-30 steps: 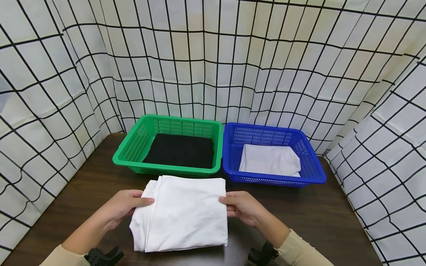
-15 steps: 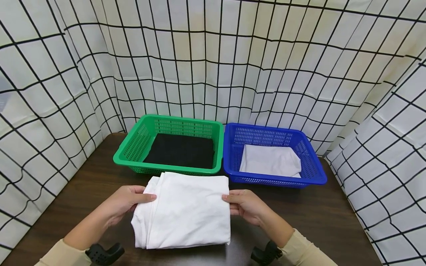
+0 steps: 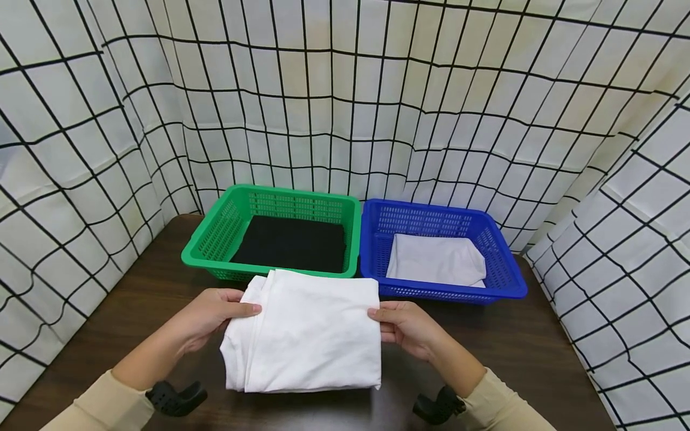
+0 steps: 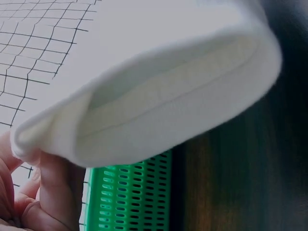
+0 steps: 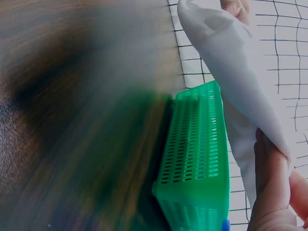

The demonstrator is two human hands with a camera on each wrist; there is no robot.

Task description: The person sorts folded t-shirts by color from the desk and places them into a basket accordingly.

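A folded white garment [image 3: 315, 335] is held up above the table in front of the baskets. My left hand [image 3: 207, 317] pinches its left edge, thumb on top. On the opposite edge, my right hand [image 3: 406, 326] pinches it the same way. In the left wrist view a hemmed, tube-like opening of the garment [image 4: 178, 106] gapes, with a seam inside. The right wrist view has the garment [image 5: 231, 62] edge-on, drooping between both hands. Fingers beneath the cloth are partly hidden.
A green basket [image 3: 215, 262] holding a folded black cloth [image 3: 293, 242] stands at the back left. Beside it, a blue basket [image 3: 507, 269] holds a folded white cloth [image 3: 436, 260]. Grid-patterned white curtains [image 3: 345, 108] enclose the dark wooden table [image 3: 512, 353].
Both hands have carried the garment a little forward and to the right, so its far edge now overlaps the green basket's front rim in the head view. The baskets have stayed put.
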